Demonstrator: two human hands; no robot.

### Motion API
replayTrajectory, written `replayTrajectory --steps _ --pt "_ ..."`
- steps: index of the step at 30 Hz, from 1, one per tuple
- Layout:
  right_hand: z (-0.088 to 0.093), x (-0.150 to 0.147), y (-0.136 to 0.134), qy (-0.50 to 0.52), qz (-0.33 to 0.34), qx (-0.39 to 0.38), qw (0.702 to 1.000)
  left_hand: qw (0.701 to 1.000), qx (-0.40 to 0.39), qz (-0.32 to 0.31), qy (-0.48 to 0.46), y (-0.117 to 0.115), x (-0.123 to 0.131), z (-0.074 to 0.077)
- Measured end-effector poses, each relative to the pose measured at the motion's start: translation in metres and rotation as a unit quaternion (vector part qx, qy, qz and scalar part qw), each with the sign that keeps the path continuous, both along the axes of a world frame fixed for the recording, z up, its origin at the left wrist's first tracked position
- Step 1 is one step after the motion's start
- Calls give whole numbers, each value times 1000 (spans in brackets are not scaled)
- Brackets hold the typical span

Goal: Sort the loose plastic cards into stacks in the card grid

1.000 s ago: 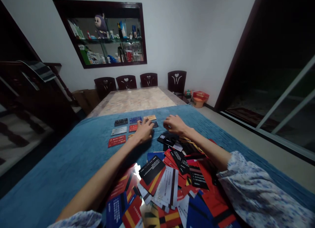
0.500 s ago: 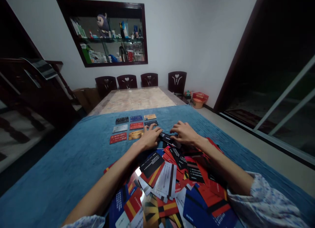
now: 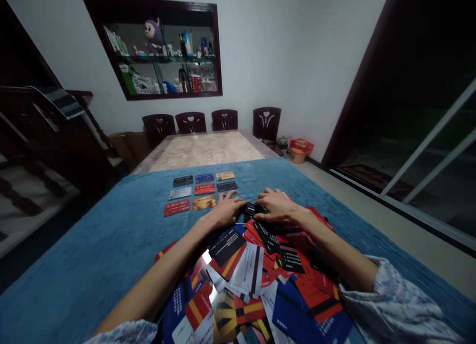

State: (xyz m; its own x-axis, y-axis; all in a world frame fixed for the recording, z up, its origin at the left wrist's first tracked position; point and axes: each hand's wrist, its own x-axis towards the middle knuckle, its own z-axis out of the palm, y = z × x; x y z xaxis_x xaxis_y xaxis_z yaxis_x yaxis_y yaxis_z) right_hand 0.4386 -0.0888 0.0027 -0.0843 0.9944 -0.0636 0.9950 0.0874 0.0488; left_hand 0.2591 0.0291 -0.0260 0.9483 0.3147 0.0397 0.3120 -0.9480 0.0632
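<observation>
My left hand (image 3: 226, 211) and my right hand (image 3: 275, 205) meet over the far edge of a heap of bank-style cards. Between them are black cards (image 3: 250, 210), gripped by the bent fingers of both hands; the fingers partly cover them, and I cannot tell how many there are. Closer to me the heap shows a black card with red and yellow stripes (image 3: 227, 247), a white card with a dark magnetic strip (image 3: 253, 269) and a blue card (image 3: 292, 304). Left of my left hand, several cards lie flat in neat rows, among them a gold card (image 3: 204, 202) and a red card (image 3: 177, 207).
A blue cloth (image 3: 100, 245) covers the near part of the table, with the patterned tabletop (image 3: 208, 145) beyond. Dark chairs (image 3: 267, 123) stand at the far end. A shelf recess (image 3: 171, 59) holds a plush toy and bottles. A glass door is on the right.
My right hand has lowered and closed in on the black cards, nearer my left hand. The black cards now sit less slanted between the fingers. The rows of cards are unchanged.
</observation>
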Motion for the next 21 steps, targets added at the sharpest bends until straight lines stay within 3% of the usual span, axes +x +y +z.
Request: replayTrajectory --steps 13,21 --pt "9 -7 -6 -2 26 13 1000 993 41 -97 -48 11 -6 7" --pt "14 -7 -7 33 42 54 997 992 14 -99 -71 12 -11 17"
